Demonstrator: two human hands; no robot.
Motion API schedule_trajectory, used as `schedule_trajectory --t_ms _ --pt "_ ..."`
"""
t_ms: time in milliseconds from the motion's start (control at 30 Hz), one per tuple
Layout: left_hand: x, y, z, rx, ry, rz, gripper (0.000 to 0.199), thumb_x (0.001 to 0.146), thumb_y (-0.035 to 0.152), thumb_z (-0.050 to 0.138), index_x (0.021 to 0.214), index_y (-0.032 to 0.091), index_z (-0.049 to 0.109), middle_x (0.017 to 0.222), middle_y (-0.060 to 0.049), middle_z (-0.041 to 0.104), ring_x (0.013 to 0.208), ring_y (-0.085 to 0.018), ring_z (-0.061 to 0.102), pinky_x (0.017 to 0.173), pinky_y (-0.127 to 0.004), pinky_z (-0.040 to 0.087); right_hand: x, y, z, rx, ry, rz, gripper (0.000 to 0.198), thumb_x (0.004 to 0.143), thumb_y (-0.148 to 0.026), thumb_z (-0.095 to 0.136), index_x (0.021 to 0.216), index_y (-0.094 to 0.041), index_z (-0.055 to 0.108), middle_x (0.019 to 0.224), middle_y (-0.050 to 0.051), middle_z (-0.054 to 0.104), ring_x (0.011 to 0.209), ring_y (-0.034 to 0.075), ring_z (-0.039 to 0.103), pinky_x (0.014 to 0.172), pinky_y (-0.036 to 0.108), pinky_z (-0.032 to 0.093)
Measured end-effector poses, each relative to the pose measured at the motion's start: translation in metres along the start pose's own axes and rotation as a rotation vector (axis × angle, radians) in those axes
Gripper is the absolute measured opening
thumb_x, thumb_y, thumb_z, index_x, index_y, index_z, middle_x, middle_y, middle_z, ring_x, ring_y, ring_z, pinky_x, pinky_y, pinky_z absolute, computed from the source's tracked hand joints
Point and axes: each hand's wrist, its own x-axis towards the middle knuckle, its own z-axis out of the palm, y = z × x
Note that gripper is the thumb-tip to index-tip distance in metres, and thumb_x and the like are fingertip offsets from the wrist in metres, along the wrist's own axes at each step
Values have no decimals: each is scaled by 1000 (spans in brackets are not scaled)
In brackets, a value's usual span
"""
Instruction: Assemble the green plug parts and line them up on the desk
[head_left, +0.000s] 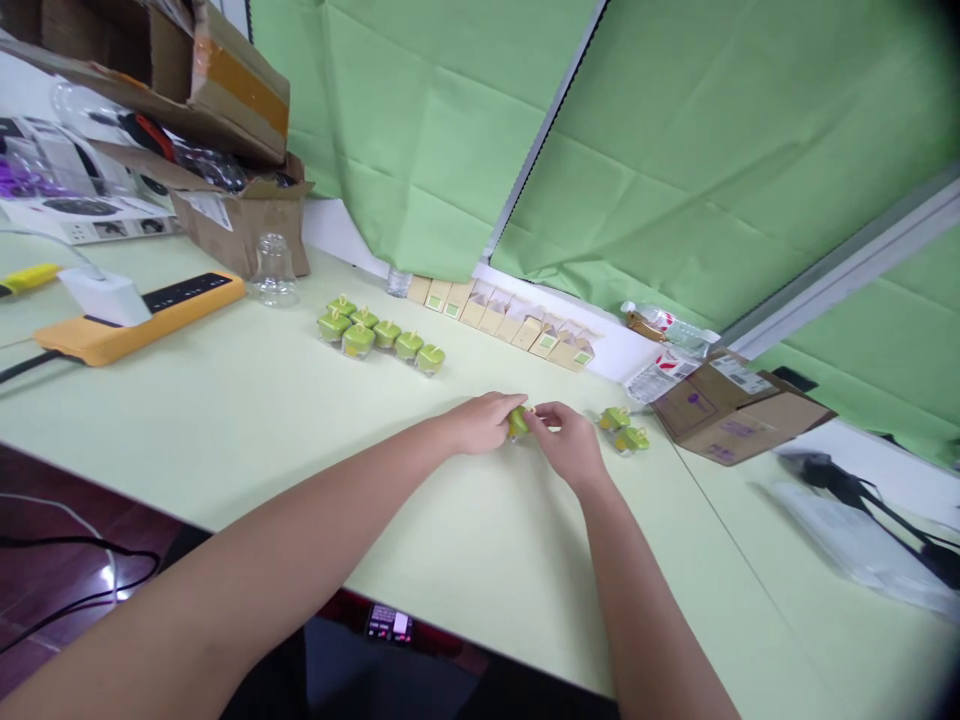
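Between my two hands is a small green-lidded container [517, 424] with a clear, partly yellow body, low over the pale green table. My left hand [480, 422] closes round it from the left. From the right, my right hand [568, 440] pinches at its top, where a small yellow loop shows. Just right of my right hand stand two similar green-lidded containers [631, 440] with upright loops. A cluster of several more containers [358, 339] stands in rows farther back on the left.
Along the wall runs a row of small cardboard boxes [499, 315]. A clear jar [274, 270] and an orange power strip [161, 318] are at left. Plastic bottles [670, 330], a brown carton [735, 405] and a plastic bag [847, 540] lie at right.
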Motion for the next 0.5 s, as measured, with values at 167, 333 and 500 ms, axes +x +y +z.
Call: schedule_trajectory --t_ms 167,333,500 --pt "-6 8 -6 -160 -53 66 44 81 27 58 125 21 55 123 -10 64 108 -25 62 88 -33 52 -7 -10 16 219 -71 -51 34 83 -53 61 87 -20 69 85 5 72 73 18 64 65 29 51" --pt "-5 7 -1 -155 10 35 45 79 40 66 118 21 57 114 -9 67 100 -25 64 84 -33 52 -8 -8 19 308 -64 -23 33 83 -52 62 87 -20 68 87 5 71 74 18 64 65 29 52" --pt "-3 3 1 -125 29 22 46 78 42 67 118 22 58 111 -8 69 96 -24 66 80 -32 52 -7 -7 25 350 -53 -17 32 83 -52 62 88 -20 67 90 5 71 74 18 64 66 30 53"
